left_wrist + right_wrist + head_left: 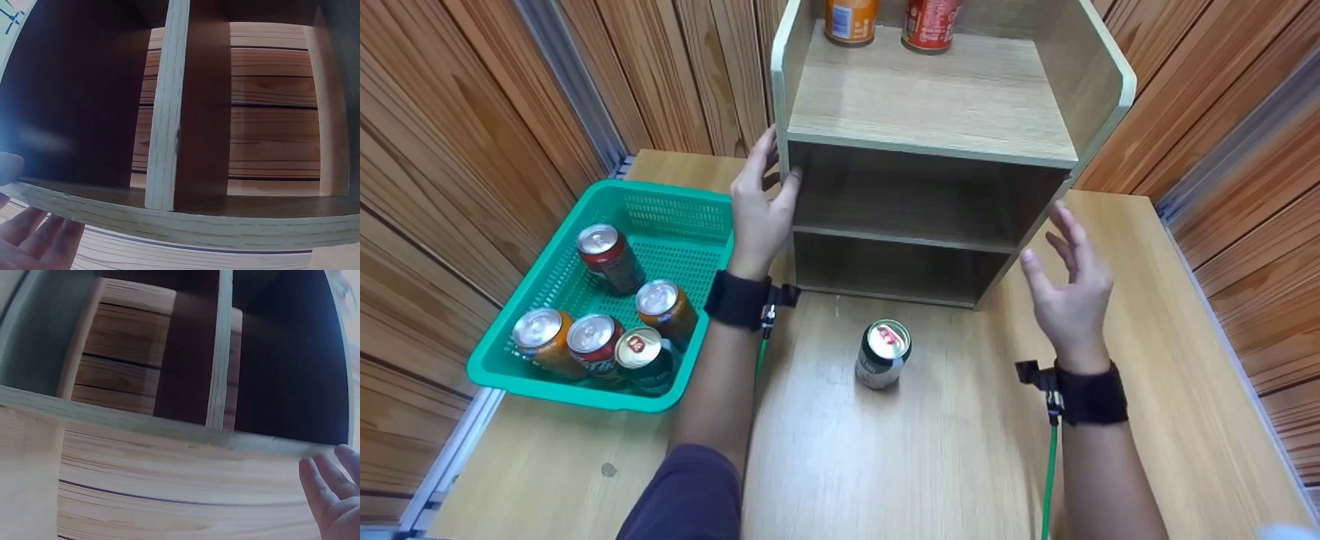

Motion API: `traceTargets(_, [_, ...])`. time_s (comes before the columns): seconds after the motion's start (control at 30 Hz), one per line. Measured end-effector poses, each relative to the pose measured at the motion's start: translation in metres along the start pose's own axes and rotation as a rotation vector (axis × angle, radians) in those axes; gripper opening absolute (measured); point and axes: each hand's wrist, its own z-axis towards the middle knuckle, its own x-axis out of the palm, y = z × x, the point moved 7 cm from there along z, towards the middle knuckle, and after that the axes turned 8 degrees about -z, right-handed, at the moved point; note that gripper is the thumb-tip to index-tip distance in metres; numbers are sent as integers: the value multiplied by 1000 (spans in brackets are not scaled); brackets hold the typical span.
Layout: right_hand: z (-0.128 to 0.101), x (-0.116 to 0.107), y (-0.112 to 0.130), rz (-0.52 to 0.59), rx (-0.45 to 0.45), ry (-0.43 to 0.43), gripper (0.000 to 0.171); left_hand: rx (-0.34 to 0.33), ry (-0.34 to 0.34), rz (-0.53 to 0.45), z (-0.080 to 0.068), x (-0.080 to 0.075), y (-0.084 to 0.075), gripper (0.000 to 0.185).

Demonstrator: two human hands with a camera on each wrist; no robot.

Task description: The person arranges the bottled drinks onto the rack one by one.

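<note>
A small wooden shelf unit [930,142] stands at the back of the table. My left hand [763,214] grips its left side panel [214,228], the thumb [8,167] on the inner side and the fingers [45,239] along the outer side. Beside the right panel, my right hand [1072,292] is raised with fingers apart, holding nothing; in the right wrist view its fingertips [315,475] are close to the panel edge, and contact is unclear. A dark-and-silver drink can [883,356] stands upright on the table in front of the shelf.
A green plastic basket [585,401] at the left holds several drink cans [611,259]. On the top shelf stand an orange can [851,21] and a red can [930,26]. Wood-panelled walls [682,75] enclose the table. Green cables [1049,480] trail from both wrist straps.
</note>
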Motion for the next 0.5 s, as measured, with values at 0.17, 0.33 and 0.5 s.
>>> traceTargets(0.17, [-15, 19, 15, -65, -156, 88, 55, -4, 11, -8, 0, 2, 0, 47])
traceTargets(0.33, [-44, 66, 15, -133, -308, 337, 58, 18, 0, -15, 0, -1, -1, 45])
traceTargets(0.5, [-76, 103, 14, -231, -288, 624, 63, -11, 2, -4, 0, -1, 0, 46])
